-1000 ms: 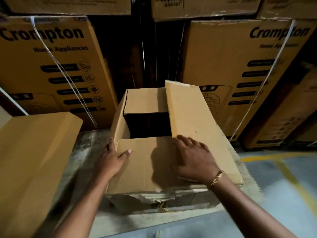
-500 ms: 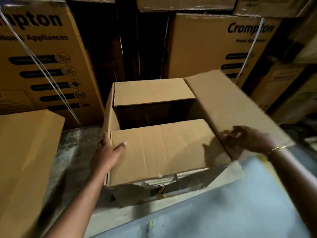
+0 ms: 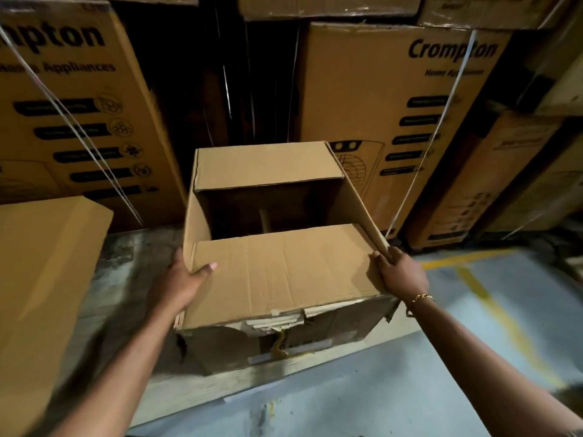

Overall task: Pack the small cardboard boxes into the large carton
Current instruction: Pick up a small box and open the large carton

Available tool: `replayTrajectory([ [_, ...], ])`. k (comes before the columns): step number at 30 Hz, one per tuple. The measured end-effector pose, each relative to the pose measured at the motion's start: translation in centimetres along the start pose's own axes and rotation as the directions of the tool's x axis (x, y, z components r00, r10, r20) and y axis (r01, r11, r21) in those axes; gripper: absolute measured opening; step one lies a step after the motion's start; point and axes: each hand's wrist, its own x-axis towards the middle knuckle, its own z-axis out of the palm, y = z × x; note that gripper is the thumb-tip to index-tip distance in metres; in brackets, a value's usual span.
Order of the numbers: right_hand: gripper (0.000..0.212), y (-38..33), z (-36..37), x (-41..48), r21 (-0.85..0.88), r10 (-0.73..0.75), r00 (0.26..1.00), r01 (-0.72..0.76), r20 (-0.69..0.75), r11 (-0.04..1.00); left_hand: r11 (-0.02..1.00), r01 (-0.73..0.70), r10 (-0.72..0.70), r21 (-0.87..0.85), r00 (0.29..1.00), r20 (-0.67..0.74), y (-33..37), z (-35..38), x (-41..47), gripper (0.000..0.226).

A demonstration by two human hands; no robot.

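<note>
Left hand (image 3: 176, 282) has its grip clamped round the left flap (image 3: 197, 228) of the large carton (image 3: 284, 279), sitting at the front edge of the concrete platform (image 3: 132, 253); right hand (image 3: 402, 274) grip's pinching the upright right flap (image 3: 356, 197).

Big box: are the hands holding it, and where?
The left hand grips the large carton at its left edge, thumb on the near flap; the right hand pinches the right flap at its near end.

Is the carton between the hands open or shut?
Carton half open: near flap and far flap lie folded in, dark gap between; right hand holds side flap up.
</note>
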Motion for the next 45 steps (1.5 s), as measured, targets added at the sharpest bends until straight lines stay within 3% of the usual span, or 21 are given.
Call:
replayTrajectory([
  [6, 0.030, 5.4, -3.7, 4.6, 0.028, -0.029, 1.000, 0.029, 0.006, 0.999, 1.000, -0.023, 0.023, 0.000, 0.997, -0.067, 4.7, 5.4, -3.2, 0.080],
  [10, 0.031, 9.7, -6.3, 7.8, 0.044, -0.068, 0.997, 0.067, 0.022, 0.997, 0.995, 0.011, -0.001, 0.095, 0.995, -0.097, 8.6, 9.3, -4.9, 0.083],
  [23, 0.039, 16.6, -11.8, 13.4, 0.019, -0.103, 0.994, 0.103, 0.038, 0.995, 0.983, 0.112, -0.089, 0.146, 0.983, -0.159, 16.3, 16.9, -8.3, 0.096],
  [30, 0.035, 19.0, -12.2, 13.6, 0.002, -0.099, 0.995, 0.099, 0.016, 0.995, 0.986, 0.085, -0.063, 0.144, 0.986, -0.152, 17.1, 18.0, -9.0, 0.086],
  [36, 0.036, 19.5, -12.1, 13.0, -0.041, -0.084, 0.996, 0.086, 0.031, 0.995, 0.984, 0.095, -0.078, 0.153, 0.990, -0.114, 17.5, 17.5, -9.1, 0.096],
  [45, 0.031, 19.5, -11.9, 11.2, 0.030, -0.114, 0.991, 0.112, 0.069, 0.993, 0.982, 0.117, -0.107, 0.145, 0.991, -0.076, 17.6, 16.3, -10.2, 0.102],
])
